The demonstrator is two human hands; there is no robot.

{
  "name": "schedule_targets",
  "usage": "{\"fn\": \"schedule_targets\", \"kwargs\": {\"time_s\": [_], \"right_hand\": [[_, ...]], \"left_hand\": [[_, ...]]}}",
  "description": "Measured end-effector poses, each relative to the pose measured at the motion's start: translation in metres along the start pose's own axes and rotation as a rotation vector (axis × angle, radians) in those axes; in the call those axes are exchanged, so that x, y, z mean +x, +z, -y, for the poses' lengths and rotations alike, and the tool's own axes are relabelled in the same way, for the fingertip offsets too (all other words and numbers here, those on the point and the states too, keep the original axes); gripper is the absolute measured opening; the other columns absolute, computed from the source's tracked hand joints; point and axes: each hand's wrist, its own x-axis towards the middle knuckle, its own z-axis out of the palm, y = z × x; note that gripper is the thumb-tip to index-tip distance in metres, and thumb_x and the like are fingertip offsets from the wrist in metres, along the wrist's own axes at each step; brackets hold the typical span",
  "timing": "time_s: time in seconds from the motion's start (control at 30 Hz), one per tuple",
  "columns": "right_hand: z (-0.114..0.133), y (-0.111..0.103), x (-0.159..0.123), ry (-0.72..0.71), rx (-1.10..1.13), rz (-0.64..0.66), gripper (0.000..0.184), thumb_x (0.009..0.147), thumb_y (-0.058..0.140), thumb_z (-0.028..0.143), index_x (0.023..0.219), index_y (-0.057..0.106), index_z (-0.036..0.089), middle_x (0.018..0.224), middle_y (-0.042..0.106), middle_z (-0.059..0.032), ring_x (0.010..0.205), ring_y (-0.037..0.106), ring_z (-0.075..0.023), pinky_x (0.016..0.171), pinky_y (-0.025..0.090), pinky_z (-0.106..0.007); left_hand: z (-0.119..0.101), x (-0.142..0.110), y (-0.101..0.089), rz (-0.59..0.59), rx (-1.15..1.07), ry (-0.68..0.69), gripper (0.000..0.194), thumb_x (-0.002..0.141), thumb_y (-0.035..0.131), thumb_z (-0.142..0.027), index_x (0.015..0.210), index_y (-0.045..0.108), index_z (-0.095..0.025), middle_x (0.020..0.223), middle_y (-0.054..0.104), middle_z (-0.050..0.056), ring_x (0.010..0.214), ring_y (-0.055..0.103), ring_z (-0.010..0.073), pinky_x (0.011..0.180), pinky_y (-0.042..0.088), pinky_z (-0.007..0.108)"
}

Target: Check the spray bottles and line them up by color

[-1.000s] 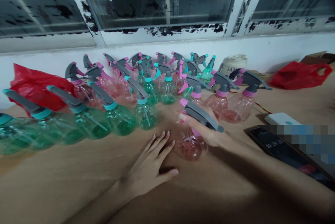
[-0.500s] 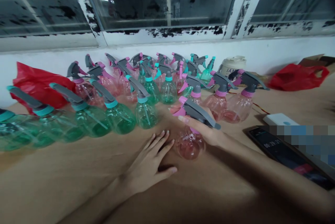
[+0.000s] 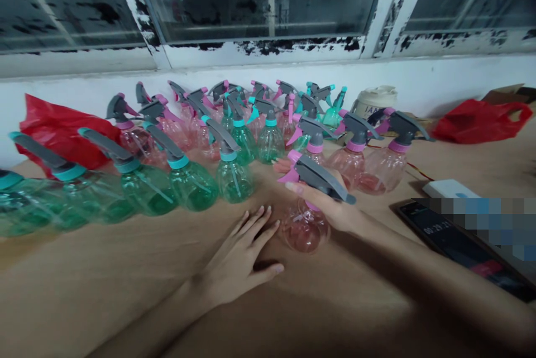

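My right hand (image 3: 335, 204) is wrapped round the neck of a pink spray bottle (image 3: 305, 235), below its grey and pink trigger head. This bottle stands upright on the table (image 3: 167, 268), its nozzle pointing left. Beside it, my left hand (image 3: 243, 257) lies flat on the tabletop with fingers spread, holding nothing. A green spray bottle (image 3: 235, 182) stands just beyond my left fingertips, at the right end of a row of several green ones. Behind my right hand are more pink spray bottles (image 3: 383, 171).
Several pink and green bottles crowd together along the wall. Red plastic bags lie at the left (image 3: 62, 134) and right (image 3: 481, 120). A pale container (image 3: 374, 102) stands at the back. A phone showing a timer (image 3: 456, 246) and a white box (image 3: 450, 189) lie at the right.
The camera view has shifted very slightly. Both hands and the held spray bottle stay where they were.
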Motion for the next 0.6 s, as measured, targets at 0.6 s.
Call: {"fn": "schedule_targets", "kwargs": {"time_s": [0.6], "right_hand": [[0.0071,0.0010,-0.0003,0.036,0.146,0.052,0.017,0.082,0.063,0.038,0.093,0.065,0.025,0.093,0.069,-0.0003,0.092,0.064,-0.0193,0.086,0.047,-0.036]], "left_hand": [[-0.0010,-0.0003,-0.0019,0.036,0.001,-0.008,0.070,0.092,0.037,-0.063,0.143,0.034,-0.016,0.154,0.020,0.010,0.140,0.019,0.0261,0.113,0.018,0.044]]}}
